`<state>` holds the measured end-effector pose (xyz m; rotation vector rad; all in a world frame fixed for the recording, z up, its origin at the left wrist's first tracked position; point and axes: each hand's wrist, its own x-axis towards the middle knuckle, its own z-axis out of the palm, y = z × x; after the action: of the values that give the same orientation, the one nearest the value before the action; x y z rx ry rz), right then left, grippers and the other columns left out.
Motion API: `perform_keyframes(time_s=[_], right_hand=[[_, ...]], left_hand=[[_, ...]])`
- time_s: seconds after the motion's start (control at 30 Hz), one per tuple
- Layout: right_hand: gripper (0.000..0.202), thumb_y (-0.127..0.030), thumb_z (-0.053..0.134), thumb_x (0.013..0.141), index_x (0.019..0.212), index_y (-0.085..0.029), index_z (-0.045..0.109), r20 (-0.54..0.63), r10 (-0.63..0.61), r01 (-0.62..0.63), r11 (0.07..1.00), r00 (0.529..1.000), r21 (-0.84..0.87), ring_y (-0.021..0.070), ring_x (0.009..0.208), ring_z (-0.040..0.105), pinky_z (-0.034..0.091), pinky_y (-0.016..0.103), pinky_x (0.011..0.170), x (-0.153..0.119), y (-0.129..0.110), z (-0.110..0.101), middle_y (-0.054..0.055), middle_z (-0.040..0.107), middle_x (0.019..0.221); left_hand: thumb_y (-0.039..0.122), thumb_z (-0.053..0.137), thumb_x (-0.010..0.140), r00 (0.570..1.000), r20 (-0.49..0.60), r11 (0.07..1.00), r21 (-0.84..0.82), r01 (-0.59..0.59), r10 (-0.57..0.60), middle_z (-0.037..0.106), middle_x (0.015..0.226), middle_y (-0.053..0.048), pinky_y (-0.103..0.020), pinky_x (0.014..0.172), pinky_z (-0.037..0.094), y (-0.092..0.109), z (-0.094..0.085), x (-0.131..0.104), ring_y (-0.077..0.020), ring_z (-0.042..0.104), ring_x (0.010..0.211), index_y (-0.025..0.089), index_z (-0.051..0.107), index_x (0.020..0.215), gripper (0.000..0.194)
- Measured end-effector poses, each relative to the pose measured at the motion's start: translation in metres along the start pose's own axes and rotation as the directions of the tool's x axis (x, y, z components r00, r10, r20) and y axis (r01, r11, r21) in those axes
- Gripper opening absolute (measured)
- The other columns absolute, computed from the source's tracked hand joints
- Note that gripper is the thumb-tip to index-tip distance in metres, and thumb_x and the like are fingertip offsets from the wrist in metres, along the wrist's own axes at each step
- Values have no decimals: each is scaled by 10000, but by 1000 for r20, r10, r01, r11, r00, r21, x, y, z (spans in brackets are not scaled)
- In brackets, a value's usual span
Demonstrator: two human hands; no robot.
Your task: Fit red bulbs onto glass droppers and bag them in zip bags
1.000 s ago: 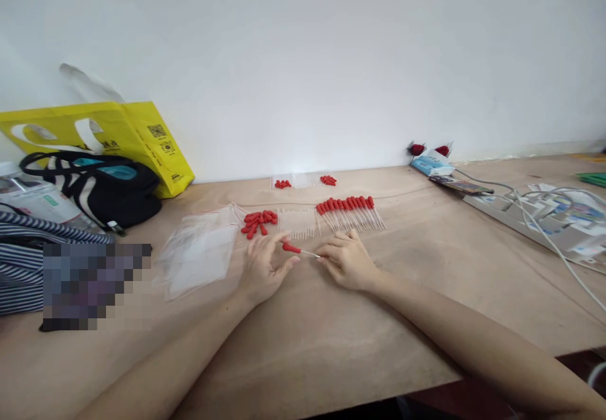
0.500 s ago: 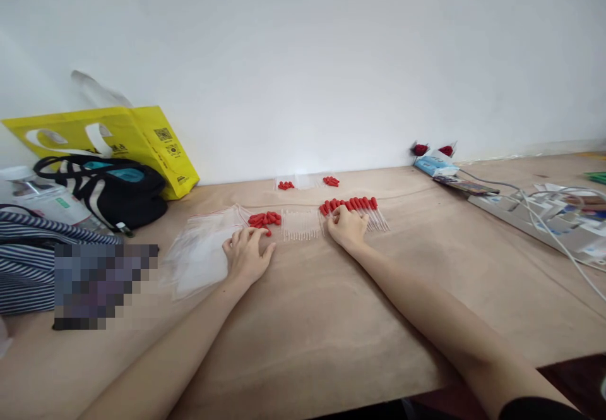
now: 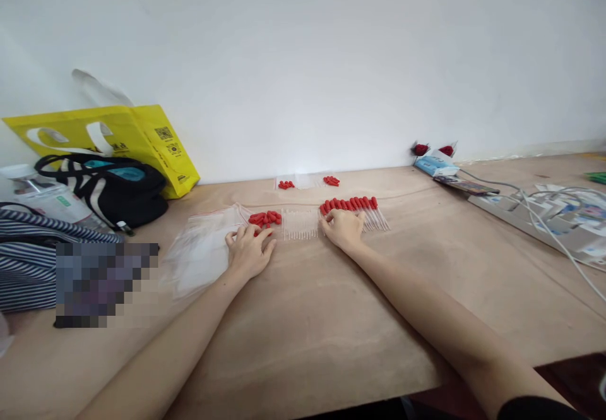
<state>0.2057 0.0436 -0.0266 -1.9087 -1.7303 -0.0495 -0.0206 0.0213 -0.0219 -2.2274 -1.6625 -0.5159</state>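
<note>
My left hand (image 3: 249,252) rests at the edge of a small pile of red caps (image 3: 265,218), its thumb apart from the fingers and its fingertips at the nearest caps. Under and beside its fingers lie clear plastic bags (image 3: 201,252). My right hand (image 3: 344,227) is at the near left end of a row of red-capped clear sticks (image 3: 374,211), fingers curled in and tips close together; what they hold, if anything, is hidden. Between my hands lies a row of bare clear sticks (image 3: 300,224), side by side.
Near the wall lies a clear bag (image 3: 307,180) with small red heaps at both ends. A yellow bag (image 3: 165,148), a black bag (image 3: 135,192) and a striped cloth item (image 3: 28,275) crowd the left. On the right are a grey tray (image 3: 530,224), cables and a blue packet (image 3: 435,164).
My left hand has shifted slightly right, its fingers now over the near edge of the red caps. My right hand has moved a little left, toward the bare sticks.
</note>
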Motion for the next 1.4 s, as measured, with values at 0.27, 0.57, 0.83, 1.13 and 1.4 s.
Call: perform_keyframes(time_s=[0.27,0.57,0.83,1.13,1.4], right_hand=[[257,-286,458,755,765,-133,664,180,56,-22,983,982,-183,234,790,560,212,402,801,6,-17,1,137,653,808],[281,-138,378,813,904,-67,635,195,-24,76,962,981,-261,276,907,520,221,399,786,1,-20,-2,194,633,916],[167,-254,486,829,749,-147,585,75,-535,539,840,841,-51,208,776,489,305,306,695,-36,41,-26,80,623,780],[227,-378,541,802,801,-163,618,111,-677,650,732,727,206,183,757,476,358,303,689,-46,61,-46,67,592,785],[171,-321,547,808,882,-245,680,37,-636,585,730,771,352,180,862,497,382,327,743,-53,51,-23,58,595,939]], left_hand=[[294,467,818,996,30,997,-20,81,-80,651,888,-46,-416,784,252,1,-2,4,-254,512,894,214,562,853,128],[196,487,768,995,-79,994,-97,60,-67,657,838,-43,-392,776,263,3,-3,3,-238,547,847,190,517,875,111],[203,485,752,968,-54,924,-288,-250,245,678,815,-9,-405,800,261,30,-22,-21,-209,549,798,222,613,816,145],[283,556,721,960,-24,908,-318,-273,280,655,858,-29,-424,812,284,35,-20,-23,-219,538,826,224,640,900,206],[308,536,803,959,-46,906,-317,-280,281,610,1010,-37,-403,813,340,36,-5,-20,-227,494,926,276,669,943,196]])
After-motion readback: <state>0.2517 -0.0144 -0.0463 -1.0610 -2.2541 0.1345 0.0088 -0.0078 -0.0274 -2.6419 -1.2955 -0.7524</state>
